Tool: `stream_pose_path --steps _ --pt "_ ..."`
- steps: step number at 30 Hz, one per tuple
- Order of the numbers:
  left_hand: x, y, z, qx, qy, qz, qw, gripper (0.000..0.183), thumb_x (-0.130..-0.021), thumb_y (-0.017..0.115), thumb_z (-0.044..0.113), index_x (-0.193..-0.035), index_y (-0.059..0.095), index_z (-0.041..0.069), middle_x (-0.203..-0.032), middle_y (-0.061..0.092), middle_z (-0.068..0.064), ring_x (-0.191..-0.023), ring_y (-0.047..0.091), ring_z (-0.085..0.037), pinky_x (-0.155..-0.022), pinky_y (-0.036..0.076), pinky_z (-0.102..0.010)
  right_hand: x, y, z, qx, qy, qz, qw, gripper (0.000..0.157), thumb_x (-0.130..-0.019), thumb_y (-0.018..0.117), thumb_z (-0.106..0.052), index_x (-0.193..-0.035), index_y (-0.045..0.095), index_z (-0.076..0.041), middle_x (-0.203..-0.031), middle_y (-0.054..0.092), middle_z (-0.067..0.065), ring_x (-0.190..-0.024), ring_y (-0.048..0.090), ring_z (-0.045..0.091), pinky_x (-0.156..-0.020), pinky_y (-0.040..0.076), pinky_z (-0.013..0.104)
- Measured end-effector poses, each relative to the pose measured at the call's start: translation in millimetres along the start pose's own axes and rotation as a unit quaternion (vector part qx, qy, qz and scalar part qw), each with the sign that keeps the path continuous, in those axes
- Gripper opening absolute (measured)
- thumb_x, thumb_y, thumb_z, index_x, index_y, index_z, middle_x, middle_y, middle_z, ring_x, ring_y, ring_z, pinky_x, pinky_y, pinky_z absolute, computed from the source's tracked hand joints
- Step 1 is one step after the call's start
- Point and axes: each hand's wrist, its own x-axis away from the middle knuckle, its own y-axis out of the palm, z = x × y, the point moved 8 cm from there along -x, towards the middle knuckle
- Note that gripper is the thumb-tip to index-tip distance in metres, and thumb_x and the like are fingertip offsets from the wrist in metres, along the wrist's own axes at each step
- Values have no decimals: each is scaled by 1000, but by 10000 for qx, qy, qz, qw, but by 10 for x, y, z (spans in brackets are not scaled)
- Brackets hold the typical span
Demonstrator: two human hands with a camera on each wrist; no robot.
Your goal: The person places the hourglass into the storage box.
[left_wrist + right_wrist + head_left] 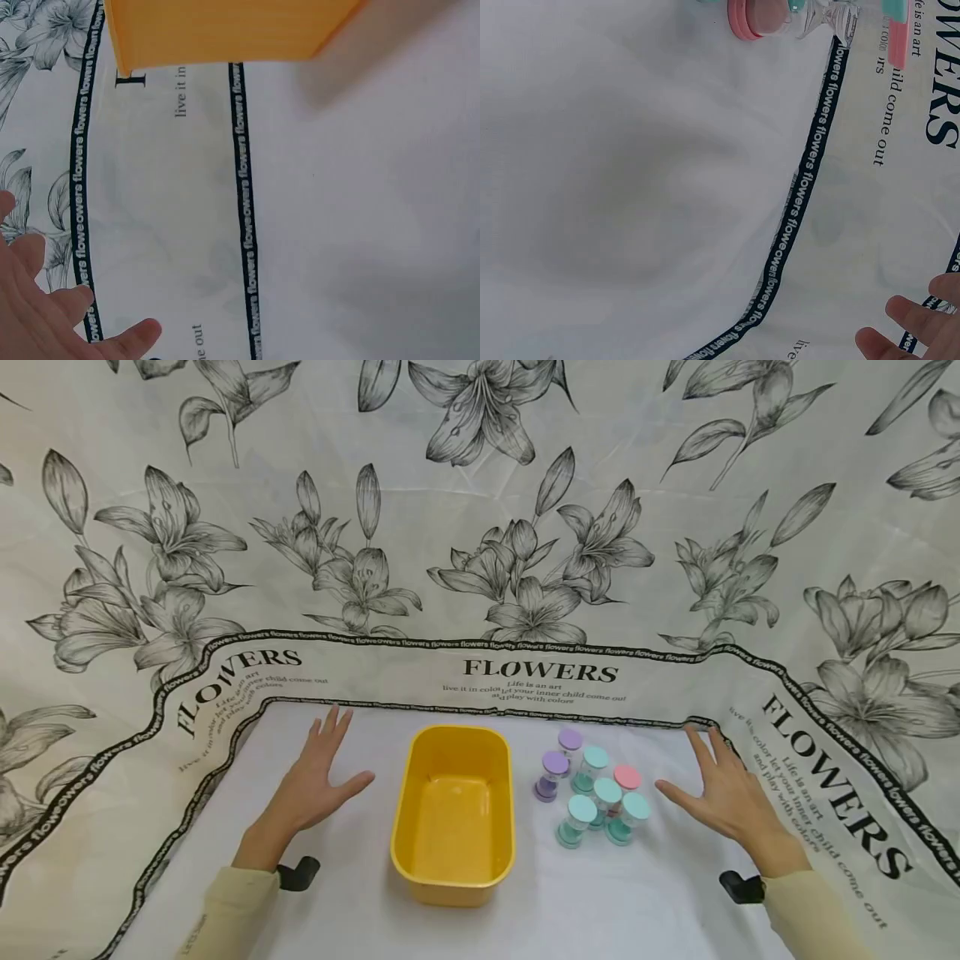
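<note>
A yellow plastic tub stands in the middle of the white table. Right of it, small sand timers are grouped upright: two with purple caps, several with teal caps and a pink one, partly hidden behind teal ones. My left hand hovers left of the tub, fingers spread and holding nothing. On the far side of the timers, my right hand is likewise spread and touches none of them. The right wrist view catches the pink timer at its top edge; the tub tops the left wrist view.
A white cloth with black flower drawings rises behind and at both sides of the table. Its black lettered border runs along the table's back edge. Dark straps sit at both wrists.
</note>
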Motion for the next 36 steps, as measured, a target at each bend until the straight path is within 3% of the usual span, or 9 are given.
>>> stream_pose_path --steps 7,13,19,26,31,36 --pt "-69 151 284 1230 259 356 9914 89 -95 66 42 -166 16 26 -174 12 -6 -159 2 -45 -112 13 -84 -36 18 -78 -188 -67 -50 9998 108 -91 65 -63 -165 12 -6 -163 16 40 -132 34 71 -93 33 87" --pt "-108 380 465 2027 464 270 9778 78 -97 65 31 -164 25 29 -173 21 -4 -159 7 -44 -115 14 -79 -81 63 -164 -338 -95 -114 9993 106 -93 64 -61 -165 10 -6 -162 15 41 -127 39 72 -92 37 84" --pt "-115 589 498 2472 659 93 9667 67 -100 60 25 -161 35 28 -170 29 -3 -158 13 -44 -116 19 -77 -102 112 -232 -533 -6 -253 9983 106 -93 63 -61 -166 8 -7 -164 10 39 -131 34 73 -96 32 87" --pt "-92 709 491 2900 916 214 9524 59 -102 56 25 -159 41 20 -168 33 -8 -157 18 -46 -113 30 -76 -107 255 -307 -880 7 -507 9948 105 -94 61 -61 -166 4 -11 -167 6 35 -139 27 71 -100 25 88" --pt "-70 752 526 2951 1082 276 9489 58 -101 54 30 -158 43 21 -167 36 -5 -158 18 -43 -113 28 -76 -123 337 -364 -1105 -25 -677 9916 104 -95 61 -60 -166 4 -10 -166 8 36 -143 23 67 -103 24 86" --pt "-70 795 544 3035 1231 261 9445 54 -100 53 23 -153 50 18 -166 37 -8 -158 16 -44 -116 16 -78 -215 401 -450 -1408 -95 -751 9871 103 -95 61 -59 -166 6 -8 -167 13 33 -150 19 58 -112 22 80"
